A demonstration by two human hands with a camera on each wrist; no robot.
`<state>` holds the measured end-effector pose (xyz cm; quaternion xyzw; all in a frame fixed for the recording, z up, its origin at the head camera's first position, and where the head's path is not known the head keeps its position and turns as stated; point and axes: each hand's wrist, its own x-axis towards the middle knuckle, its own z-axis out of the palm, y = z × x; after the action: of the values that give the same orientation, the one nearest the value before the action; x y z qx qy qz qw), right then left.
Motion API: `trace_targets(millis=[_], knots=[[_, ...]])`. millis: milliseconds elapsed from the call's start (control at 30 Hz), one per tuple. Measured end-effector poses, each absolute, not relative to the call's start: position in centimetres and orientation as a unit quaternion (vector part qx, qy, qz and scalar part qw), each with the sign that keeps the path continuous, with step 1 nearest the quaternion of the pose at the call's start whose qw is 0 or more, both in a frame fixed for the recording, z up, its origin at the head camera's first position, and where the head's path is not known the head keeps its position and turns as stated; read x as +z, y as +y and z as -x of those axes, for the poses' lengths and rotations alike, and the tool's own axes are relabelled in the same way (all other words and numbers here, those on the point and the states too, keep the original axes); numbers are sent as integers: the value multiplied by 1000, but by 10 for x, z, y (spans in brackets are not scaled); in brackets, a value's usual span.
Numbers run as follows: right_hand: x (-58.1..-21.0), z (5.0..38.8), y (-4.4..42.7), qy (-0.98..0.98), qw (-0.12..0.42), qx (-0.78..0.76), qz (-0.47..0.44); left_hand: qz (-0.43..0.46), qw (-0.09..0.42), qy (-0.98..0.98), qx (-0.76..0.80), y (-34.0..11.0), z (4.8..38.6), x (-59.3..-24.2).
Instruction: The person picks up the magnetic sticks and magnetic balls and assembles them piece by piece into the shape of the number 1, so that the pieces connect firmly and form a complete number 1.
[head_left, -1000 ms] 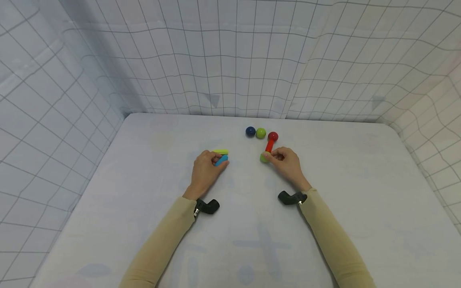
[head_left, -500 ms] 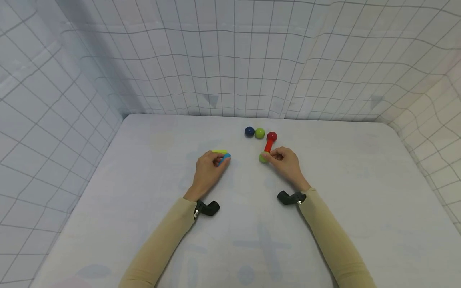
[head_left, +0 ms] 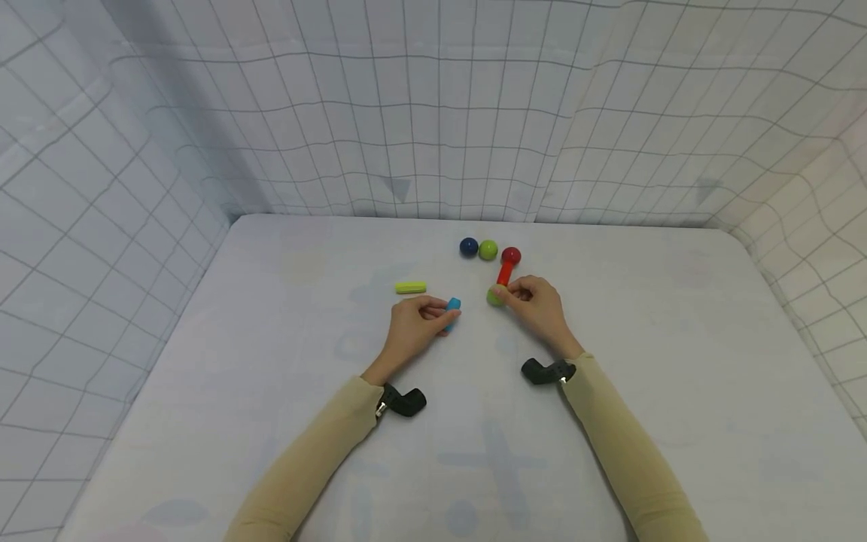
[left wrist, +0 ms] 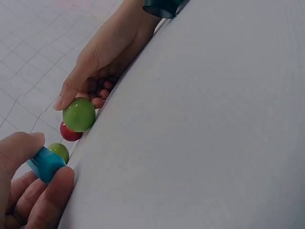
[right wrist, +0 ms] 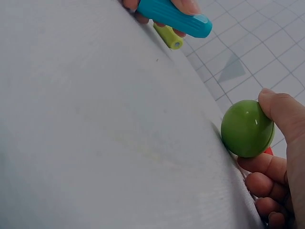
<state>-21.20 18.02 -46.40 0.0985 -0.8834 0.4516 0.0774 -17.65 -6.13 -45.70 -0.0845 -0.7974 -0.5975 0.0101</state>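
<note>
My left hand (head_left: 412, 330) pinches a short blue rod (right wrist: 176, 18) between thumb and fingers, left of the right hand. With thumb and fingers my right hand (head_left: 540, 310) pinches a glossy green ball (right wrist: 245, 128). A red rod (head_left: 505, 274) runs from that ball to a red ball (head_left: 511, 256) behind it, in line with both. In the left wrist view the blue rod (left wrist: 46, 164) shows end-on, apart from the held green ball (left wrist: 79, 115). The fingers hide part of the rod.
A yellow-green rod (head_left: 410, 287) lies on the white table behind the left hand. A dark blue ball (head_left: 469, 247) and a second green ball (head_left: 488, 250) sit side by side, left of the red ball. White grid-lined curtains (head_left: 420, 113) stand around the table's back and sides.
My left hand has moved right and slightly nearer me with the blue rod, away from the yellow-green rod, and the blue rod has turned more upright. The right hand holds its place.
</note>
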Motion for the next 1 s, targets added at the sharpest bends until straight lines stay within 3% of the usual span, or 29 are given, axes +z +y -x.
trace_targets(millis=[700,1000], knots=[[-465,212,181,-881,80,456,-97,93,-17,-838,-537,-25,176,-455],[-464,212,180,-881,80,458,-93,95,2,-866,-492,-15,175,-450]])
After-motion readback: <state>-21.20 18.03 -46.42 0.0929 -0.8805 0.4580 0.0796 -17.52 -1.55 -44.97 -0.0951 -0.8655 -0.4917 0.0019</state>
